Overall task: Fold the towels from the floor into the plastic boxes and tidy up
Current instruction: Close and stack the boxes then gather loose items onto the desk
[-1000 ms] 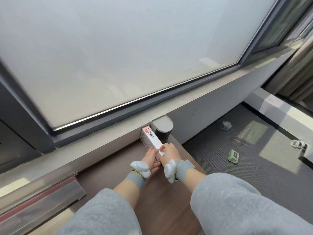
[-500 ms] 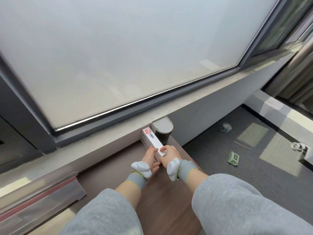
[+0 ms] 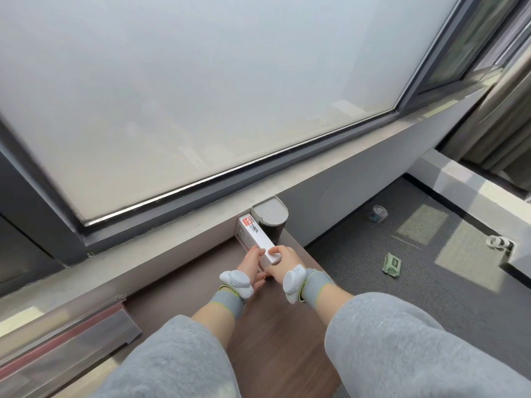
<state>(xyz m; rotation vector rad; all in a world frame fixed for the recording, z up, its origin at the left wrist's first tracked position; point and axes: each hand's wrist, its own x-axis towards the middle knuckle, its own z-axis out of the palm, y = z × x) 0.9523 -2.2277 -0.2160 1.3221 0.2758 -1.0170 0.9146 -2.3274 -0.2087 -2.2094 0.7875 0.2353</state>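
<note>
Wooden desk (image 3: 184, 285); left hand (image 3: 252, 265), right hand (image 3: 284, 261), fingers snug around white carton (image 3: 255, 233).

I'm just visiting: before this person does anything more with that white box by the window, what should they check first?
1. Grip on the white box: ok. The left hand and right hand both hold its near end.
2. Room beside the box: not ok. A dark canister stands close by its far end; whether they touch, cannot tell.
3. Surface below: ok. The wooden desk lies under the box.
4. Floor tidied: not ok. A green packet and a clear jar lie on the carpet.
5. Towels and plastic boxes: cannot tell. None are in view.
</note>
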